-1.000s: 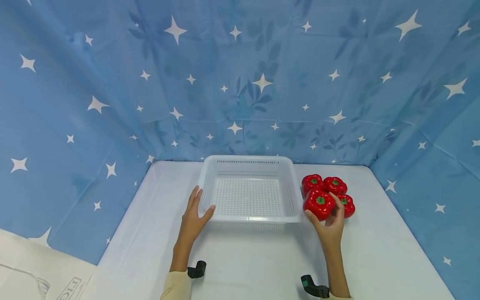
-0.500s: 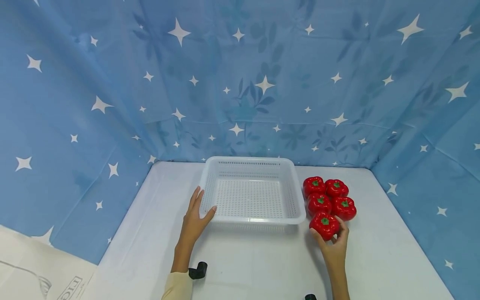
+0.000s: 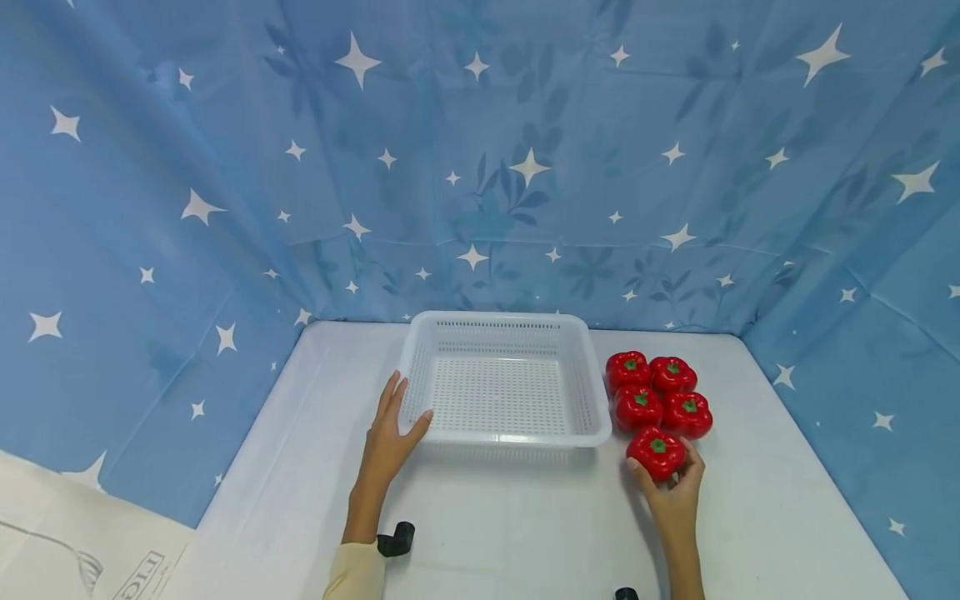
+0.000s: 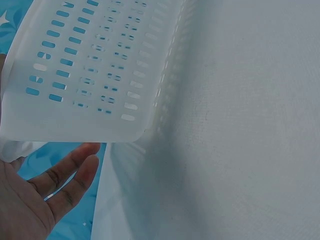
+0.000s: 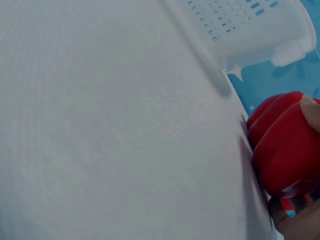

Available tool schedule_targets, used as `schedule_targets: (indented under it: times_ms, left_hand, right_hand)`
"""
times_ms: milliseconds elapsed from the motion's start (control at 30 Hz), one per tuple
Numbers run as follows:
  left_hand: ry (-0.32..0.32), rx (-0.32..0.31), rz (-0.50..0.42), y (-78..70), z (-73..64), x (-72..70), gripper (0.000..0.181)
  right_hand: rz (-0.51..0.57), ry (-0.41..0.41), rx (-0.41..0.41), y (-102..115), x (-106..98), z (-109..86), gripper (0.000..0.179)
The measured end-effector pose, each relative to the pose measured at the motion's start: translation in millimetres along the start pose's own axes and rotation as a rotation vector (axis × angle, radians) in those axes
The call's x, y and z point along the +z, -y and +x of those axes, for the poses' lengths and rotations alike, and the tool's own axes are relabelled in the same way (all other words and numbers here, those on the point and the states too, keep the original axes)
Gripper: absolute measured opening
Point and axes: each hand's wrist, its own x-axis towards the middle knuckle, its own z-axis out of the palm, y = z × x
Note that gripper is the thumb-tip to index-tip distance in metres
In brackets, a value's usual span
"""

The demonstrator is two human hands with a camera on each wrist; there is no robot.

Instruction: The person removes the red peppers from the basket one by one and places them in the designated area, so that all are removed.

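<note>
A white perforated plastic basket [image 3: 495,439] stands on the white table. At its front left corner is my left hand [image 3: 385,437], fingers extended along the outside and thumb near the front rim. In the left wrist view, the fingers [image 4: 70,192] of that hand lie straight and spread beside the basket wall [image 4: 75,120]. My right hand [image 3: 675,493] grips a red bell pepper [image 3: 657,454] with a green stem, thumb on its left and fingers on its right. The right wrist view shows this pepper [image 5: 287,150] low at the table surface, with the thumb [image 5: 311,112] against it.
Several more red bell peppers [image 3: 638,407] stand in a close cluster right of the basket, just behind the held one. A blue star-patterned curtain [image 3: 480,167] rises behind and beside the table [image 3: 525,525]. A pale printed sheet [image 3: 82,533] lies at lower left.
My right hand has brought the bell pepper from over the cluster toward the front, then slightly right, down by the table. The left hand and basket have stayed in place.
</note>
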Motion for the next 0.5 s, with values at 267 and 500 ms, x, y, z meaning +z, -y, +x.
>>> schedule_targets:
  times_ms: [267,500]
  left_hand:
    - [0.005,-0.011,-0.004,0.4,-0.2,0.4,0.081]
    - [0.009,-0.019,-0.01,1.1,0.8,0.5,0.083]
  right_hand:
    - [-0.004,-0.007,-0.003,-0.3,-0.6,-0.9,0.101]
    - [0.012,-0.012,-0.003,1.7,-2.7,-2.3,0.104]
